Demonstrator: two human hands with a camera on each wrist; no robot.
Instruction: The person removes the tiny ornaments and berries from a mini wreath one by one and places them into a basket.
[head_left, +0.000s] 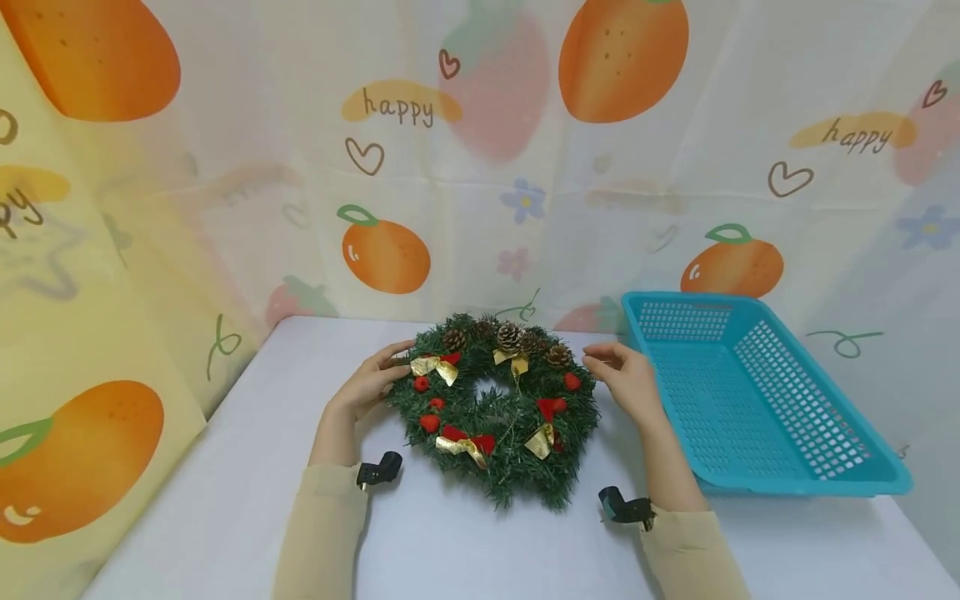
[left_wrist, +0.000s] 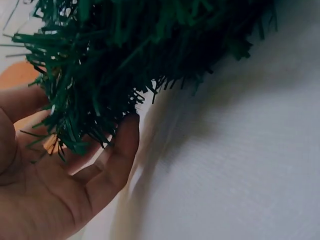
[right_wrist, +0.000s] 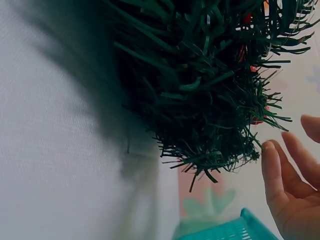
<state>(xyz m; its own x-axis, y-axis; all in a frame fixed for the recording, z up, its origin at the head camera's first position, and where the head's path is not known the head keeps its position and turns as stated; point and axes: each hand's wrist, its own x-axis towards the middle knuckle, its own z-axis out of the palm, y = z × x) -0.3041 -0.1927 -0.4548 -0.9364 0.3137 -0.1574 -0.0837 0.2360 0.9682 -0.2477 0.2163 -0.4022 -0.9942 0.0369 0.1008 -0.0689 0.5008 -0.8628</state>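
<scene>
Nearest to me are two light tan cloth sleeves, one on each arm of a person. A small black wrist camera sits on the left wrist, and another black camera sits on the right one. Under the arms is a table with a smooth white top.

A round, bushy green wreath is in the middle of the table, between the two hands. I cannot tell if all of its underside touches the table. The left hand holds the wreath's left edge, with prickly green bits between the thumb and the bent fingers. The right hand is by the other edge. Its grip is loose and wide, with the fingertips just beside the green bits.

Shiny gold and red bows and fuzzy red berries dot the wreath. Brown pine cones sit along its far side.

To the right of the right hand is a big blue plastic basket, full of little holes. At the back hangs a pale cloth with orange fruits, hearts and the word "happy" on it.
</scene>
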